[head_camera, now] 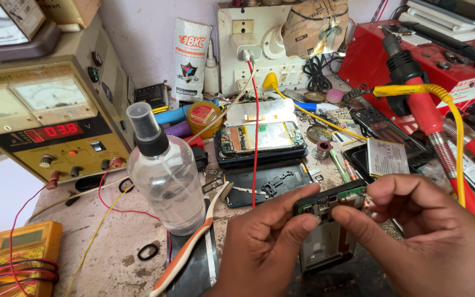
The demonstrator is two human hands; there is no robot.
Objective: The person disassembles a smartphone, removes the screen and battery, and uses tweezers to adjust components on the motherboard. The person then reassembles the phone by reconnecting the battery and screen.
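Far left of the hands, a yellow multimeter and bench power supply stand on the desk. A spray bottle and toothbrush lie nearer, within reach. Left hand and right hand, fingers closed, pinch an opened phone tilted toward the eye, steadying its top edge.

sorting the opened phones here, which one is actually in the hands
The opened phone at the bottom, pinched at its top edge by the left hand and right hand. The other opened phone lies untouched behind.
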